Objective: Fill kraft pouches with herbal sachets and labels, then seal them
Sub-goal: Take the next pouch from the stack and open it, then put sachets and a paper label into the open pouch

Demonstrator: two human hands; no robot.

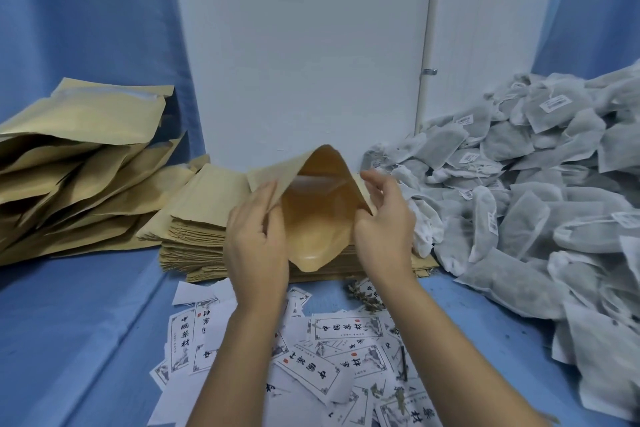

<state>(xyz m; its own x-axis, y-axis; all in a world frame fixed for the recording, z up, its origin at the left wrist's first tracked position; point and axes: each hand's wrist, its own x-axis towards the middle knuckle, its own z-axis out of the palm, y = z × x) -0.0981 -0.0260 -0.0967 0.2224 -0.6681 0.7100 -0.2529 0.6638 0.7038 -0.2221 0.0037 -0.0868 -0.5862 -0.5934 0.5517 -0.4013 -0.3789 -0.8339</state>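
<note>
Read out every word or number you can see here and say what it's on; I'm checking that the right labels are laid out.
"中國藥材": large black brush characters on the paper labels, as best I can read them.
Small print and red seal on those labels: too small to read.
Text on the barcode stickers on the sachets: blurred, unreadable.
On the open kraft pouch and the pouch stack: no print visible.

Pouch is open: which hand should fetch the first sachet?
Probably the right. The right hand holds the pouch edge next to the sachet pile, which lies on that side; the left hand can hold the other edge alone.
</note>
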